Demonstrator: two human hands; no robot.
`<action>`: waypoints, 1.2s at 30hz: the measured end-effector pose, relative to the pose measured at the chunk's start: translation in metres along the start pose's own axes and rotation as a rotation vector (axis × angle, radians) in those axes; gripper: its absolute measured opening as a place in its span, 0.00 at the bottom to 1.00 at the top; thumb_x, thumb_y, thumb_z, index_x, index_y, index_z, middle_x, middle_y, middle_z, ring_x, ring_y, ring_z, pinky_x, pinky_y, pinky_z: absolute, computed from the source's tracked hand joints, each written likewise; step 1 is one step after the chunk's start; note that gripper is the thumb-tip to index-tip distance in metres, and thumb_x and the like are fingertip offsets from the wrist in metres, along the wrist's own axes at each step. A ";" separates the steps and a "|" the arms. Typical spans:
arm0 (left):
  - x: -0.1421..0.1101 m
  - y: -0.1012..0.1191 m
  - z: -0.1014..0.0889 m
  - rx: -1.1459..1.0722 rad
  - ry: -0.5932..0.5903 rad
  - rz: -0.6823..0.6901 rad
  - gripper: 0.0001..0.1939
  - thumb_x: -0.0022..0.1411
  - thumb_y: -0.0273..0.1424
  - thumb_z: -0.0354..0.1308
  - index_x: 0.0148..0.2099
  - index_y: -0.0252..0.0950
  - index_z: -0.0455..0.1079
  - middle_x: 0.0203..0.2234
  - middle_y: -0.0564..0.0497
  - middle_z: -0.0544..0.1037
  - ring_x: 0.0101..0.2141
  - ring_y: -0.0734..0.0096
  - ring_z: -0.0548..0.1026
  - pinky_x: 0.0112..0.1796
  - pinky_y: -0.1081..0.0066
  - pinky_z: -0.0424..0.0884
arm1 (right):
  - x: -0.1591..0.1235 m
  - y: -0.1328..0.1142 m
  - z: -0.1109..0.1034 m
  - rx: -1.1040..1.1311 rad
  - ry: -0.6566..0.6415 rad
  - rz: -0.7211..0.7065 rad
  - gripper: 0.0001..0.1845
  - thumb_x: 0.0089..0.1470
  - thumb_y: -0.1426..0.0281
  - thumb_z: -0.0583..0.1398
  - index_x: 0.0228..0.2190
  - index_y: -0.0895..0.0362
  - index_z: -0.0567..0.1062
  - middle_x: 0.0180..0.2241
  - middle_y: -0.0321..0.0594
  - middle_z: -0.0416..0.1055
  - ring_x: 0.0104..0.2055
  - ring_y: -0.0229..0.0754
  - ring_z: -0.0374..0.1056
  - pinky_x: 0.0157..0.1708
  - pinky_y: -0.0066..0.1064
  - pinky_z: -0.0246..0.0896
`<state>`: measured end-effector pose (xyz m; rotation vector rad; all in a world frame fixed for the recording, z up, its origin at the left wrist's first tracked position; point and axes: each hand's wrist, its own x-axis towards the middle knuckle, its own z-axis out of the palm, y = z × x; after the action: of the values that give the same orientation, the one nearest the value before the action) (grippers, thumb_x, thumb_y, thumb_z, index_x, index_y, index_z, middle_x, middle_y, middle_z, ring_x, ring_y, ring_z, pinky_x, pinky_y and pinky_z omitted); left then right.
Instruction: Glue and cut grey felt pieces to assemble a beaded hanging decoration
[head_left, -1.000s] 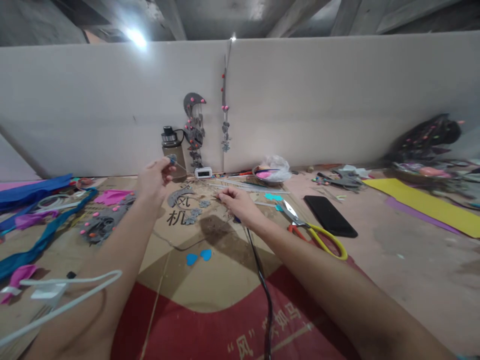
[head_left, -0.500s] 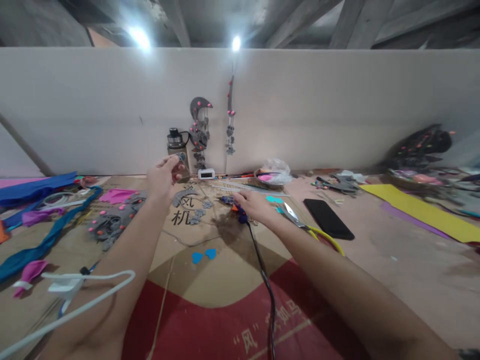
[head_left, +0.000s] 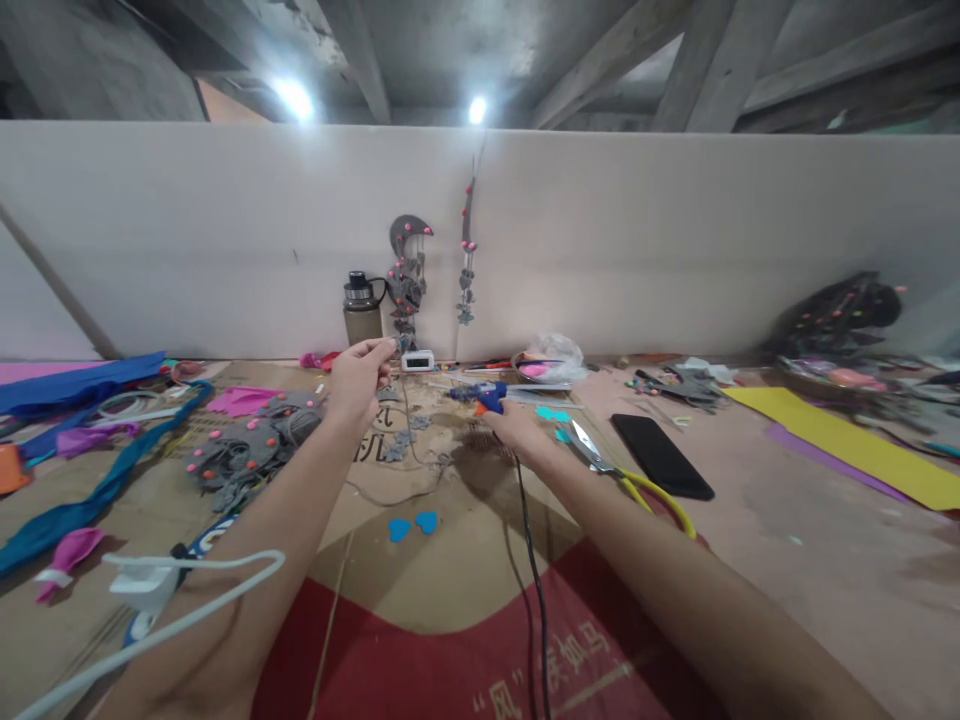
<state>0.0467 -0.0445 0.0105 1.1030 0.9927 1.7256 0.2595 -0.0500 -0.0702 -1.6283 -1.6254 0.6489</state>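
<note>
My left hand [head_left: 360,380] is closed in a pinch, raised over the cardboard in front of the water bottle [head_left: 364,315]. A thin grey cord [head_left: 409,415] hangs from its fingertips, with a small piece at the top too tiny to make out. My right hand [head_left: 514,428] is wrapped round a blue glue gun [head_left: 489,396], its nozzle pointing left and its black cable [head_left: 534,570] running toward me. Grey felt cutouts [head_left: 399,445] lie below and between the hands. Two blue heart shapes [head_left: 412,526] lie nearer me.
Yellow-handled scissors [head_left: 600,455] and a black phone [head_left: 660,455] lie to the right. Grey felt pieces with pink beads [head_left: 255,450] sit left of my arm. A white cable [head_left: 187,605] crosses the lower left. Bead-trimmed hangings [head_left: 407,265] stand against the white board [head_left: 637,240].
My left hand has moved right and lower, away from the bottle, with the cord now hanging in view. My right hand now grips the glue gun from behind rather than from above.
</note>
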 end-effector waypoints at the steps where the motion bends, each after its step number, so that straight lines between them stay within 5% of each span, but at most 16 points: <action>1: 0.000 -0.001 0.000 -0.008 -0.003 -0.018 0.13 0.39 0.33 0.66 0.28 0.31 0.71 0.18 0.56 0.68 0.17 0.85 0.60 0.17 0.80 0.52 | -0.002 -0.006 -0.002 0.060 0.023 -0.011 0.13 0.49 0.66 0.52 0.37 0.58 0.69 0.32 0.43 0.72 0.28 0.40 0.68 0.26 0.30 0.62; 4: 0.001 -0.005 -0.002 -0.045 -0.005 -0.070 0.13 0.37 0.32 0.67 0.27 0.31 0.70 0.19 0.56 0.68 0.17 0.85 0.60 0.16 0.80 0.51 | -0.013 -0.031 -0.008 0.428 0.084 -0.148 0.20 0.47 0.69 0.53 0.45 0.55 0.61 0.42 0.43 0.68 0.32 0.37 0.69 0.30 0.29 0.66; 8: 0.006 -0.012 -0.005 -0.089 -0.015 -0.119 0.14 0.36 0.30 0.68 0.26 0.31 0.68 0.18 0.56 0.67 0.17 0.86 0.60 0.16 0.81 0.50 | -0.031 -0.060 -0.010 0.707 -0.001 -0.389 0.20 0.48 0.71 0.52 0.45 0.52 0.59 0.44 0.41 0.68 0.36 0.37 0.68 0.30 0.30 0.67; 13: 0.006 -0.017 -0.003 -0.086 -0.014 -0.145 0.12 0.37 0.30 0.67 0.25 0.31 0.68 0.18 0.56 0.67 0.16 0.85 0.60 0.15 0.80 0.49 | -0.040 -0.061 -0.007 0.517 0.015 -0.483 0.12 0.51 0.71 0.52 0.41 0.54 0.64 0.35 0.38 0.69 0.25 0.34 0.62 0.28 0.31 0.64; 22: 0.000 -0.018 0.001 -0.099 -0.094 -0.145 0.11 0.39 0.30 0.67 0.25 0.31 0.69 0.19 0.55 0.66 0.18 0.85 0.59 0.15 0.81 0.48 | -0.035 -0.055 -0.005 0.352 0.095 -0.618 0.10 0.52 0.73 0.52 0.38 0.55 0.65 0.36 0.40 0.67 0.36 0.41 0.62 0.42 0.37 0.59; 36: -0.001 -0.022 0.005 -0.011 -0.071 -0.027 0.12 0.39 0.33 0.68 0.26 0.30 0.74 0.18 0.53 0.70 0.19 0.82 0.62 0.20 0.77 0.52 | -0.041 -0.058 -0.007 0.312 0.107 -0.590 0.09 0.52 0.74 0.51 0.38 0.55 0.63 0.35 0.40 0.67 0.33 0.40 0.62 0.37 0.35 0.58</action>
<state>0.0567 -0.0371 -0.0082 1.1315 0.9489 1.6573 0.2266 -0.0959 -0.0265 -0.8809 -1.7105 0.4632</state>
